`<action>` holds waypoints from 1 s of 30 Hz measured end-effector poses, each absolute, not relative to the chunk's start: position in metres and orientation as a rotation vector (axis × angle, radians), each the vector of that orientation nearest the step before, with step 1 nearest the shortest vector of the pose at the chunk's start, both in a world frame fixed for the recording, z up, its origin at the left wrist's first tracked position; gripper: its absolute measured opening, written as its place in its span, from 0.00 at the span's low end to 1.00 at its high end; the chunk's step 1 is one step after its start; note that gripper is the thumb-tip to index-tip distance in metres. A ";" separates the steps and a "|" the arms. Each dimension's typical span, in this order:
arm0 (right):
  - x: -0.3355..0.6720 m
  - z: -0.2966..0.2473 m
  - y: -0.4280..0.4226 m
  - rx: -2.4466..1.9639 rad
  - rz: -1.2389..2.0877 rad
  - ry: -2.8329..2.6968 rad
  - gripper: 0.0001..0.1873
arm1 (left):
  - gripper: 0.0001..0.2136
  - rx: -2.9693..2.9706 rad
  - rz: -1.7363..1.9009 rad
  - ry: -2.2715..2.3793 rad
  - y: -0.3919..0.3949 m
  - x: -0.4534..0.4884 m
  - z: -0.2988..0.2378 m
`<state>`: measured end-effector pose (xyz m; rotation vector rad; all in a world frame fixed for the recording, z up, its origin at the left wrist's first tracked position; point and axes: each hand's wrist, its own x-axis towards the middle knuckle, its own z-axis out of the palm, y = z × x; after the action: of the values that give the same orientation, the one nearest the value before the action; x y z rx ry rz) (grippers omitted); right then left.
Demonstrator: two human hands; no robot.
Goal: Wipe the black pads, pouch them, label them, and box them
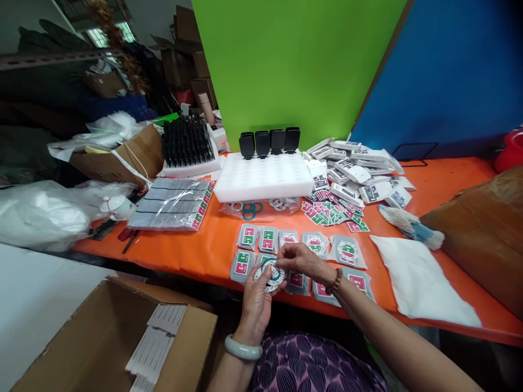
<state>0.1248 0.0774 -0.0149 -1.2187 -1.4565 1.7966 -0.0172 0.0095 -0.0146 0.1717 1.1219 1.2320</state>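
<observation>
My left hand [258, 296] grips a round white disc [271, 285] with dark print by its edge, the thumb lying on its face. A teal ring [263, 265] lies on the disc. At the disc's upper right, my right hand [304, 262] has thumb and fingers pinched together; what is between them, if anything, is too small to make out. Around and beyond both hands, grey pouches [231, 274] lie in two rows on the orange table. Most carry pink-and-green cards [268, 239]; some at the right bear white printed rings [347, 251].
A white foam block [261, 177] with black stands [262, 144] is at the back. Right of it are piles of white boxes [351, 170] and loose cards [333, 209]. A white pillow-like pack [420, 277] lies right; an open carton [93, 337] stands lower left.
</observation>
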 end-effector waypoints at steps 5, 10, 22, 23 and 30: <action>0.115 -0.014 0.082 -1.192 1.941 -1.331 0.14 | 0.12 0.136 1.251 1.125 0.008 -0.022 -0.014; 0.104 -0.020 0.082 -1.218 1.855 -1.401 0.15 | 0.08 0.089 1.304 1.151 0.007 -0.031 -0.013; 0.110 -0.022 0.106 -1.314 1.689 -1.290 0.19 | 0.08 -0.017 1.327 1.229 0.005 -0.040 -0.014; 0.111 -0.023 0.112 -1.349 1.635 -1.296 0.20 | 0.07 -0.028 1.334 1.241 0.004 -0.041 -0.014; 0.102 -0.039 0.144 -1.505 1.296 -1.450 0.14 | 0.08 -0.022 1.315 1.208 -0.002 -0.043 -0.012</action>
<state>0.1017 0.1439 -0.0393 -1.5050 -1.4501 1.2956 -0.0429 -0.0021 -0.0116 -0.0223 1.2084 1.3149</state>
